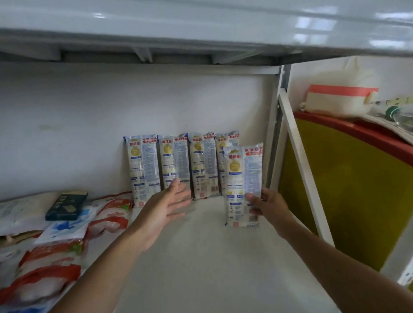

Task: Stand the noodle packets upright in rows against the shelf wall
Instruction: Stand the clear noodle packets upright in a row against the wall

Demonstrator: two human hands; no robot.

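Observation:
Several white noodle packets [202,163] with blue and gold print stand upright in a row against the white shelf wall [79,129]. My right hand [266,204] grips another noodle packet [244,185] by its lower right edge, upright, in front of the row's right end. My left hand [167,206] reaches forward with fingers spread and straight. Its fingertips are at the lower part of the second packet [174,158] in the row; I cannot tell whether they touch it.
Red-and-white and blue-and-white bags [46,272] and a dark box [67,205] lie on the left of the white shelf board [199,264]. A metal shelf post [274,126] bounds the right. Beyond it are a yellow-and-red panel [350,184] and a white sack [338,96].

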